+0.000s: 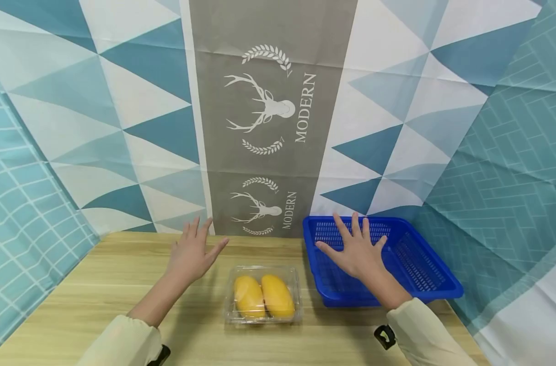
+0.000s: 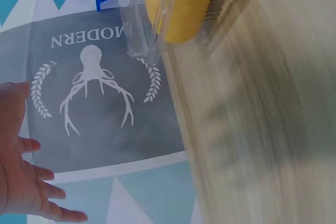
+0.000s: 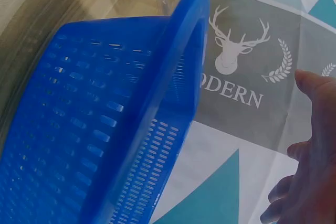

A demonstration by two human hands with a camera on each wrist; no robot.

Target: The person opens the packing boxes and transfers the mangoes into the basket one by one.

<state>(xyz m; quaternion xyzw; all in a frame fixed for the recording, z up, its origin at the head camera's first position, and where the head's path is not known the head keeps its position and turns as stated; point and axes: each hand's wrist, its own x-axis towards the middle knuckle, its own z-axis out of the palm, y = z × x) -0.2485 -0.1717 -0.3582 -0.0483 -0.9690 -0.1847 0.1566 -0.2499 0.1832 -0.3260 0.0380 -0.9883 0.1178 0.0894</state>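
Two yellow mangoes (image 1: pixel 263 297) lie side by side in a clear plastic box (image 1: pixel 298 305) at the middle of the wooden table. My left hand (image 1: pixel 193 252) is held to the left of the box, fingers spread, holding nothing. In the left wrist view the box (image 2: pixel 137 35) shows at the top, apart from the left hand (image 2: pixel 23 169). Over the blue plastic basket (image 1: pixel 323 287) my right hand (image 1: pixel 358 251) hovers with its fingers splayed and nothing in it. The right wrist view shows the right hand (image 3: pixel 315 156) beyond the rim of the basket (image 3: pixel 113 93).
The wooden table (image 1: pixel 99 284) ends at a patterned cloth backdrop (image 1: pixel 269 30) with deer heads and triangles. Tile-print cloth (image 1: pixel 17 203) hangs on the left, and teal cloth (image 1: pixel 520 203) on the right, close to the basket's side.
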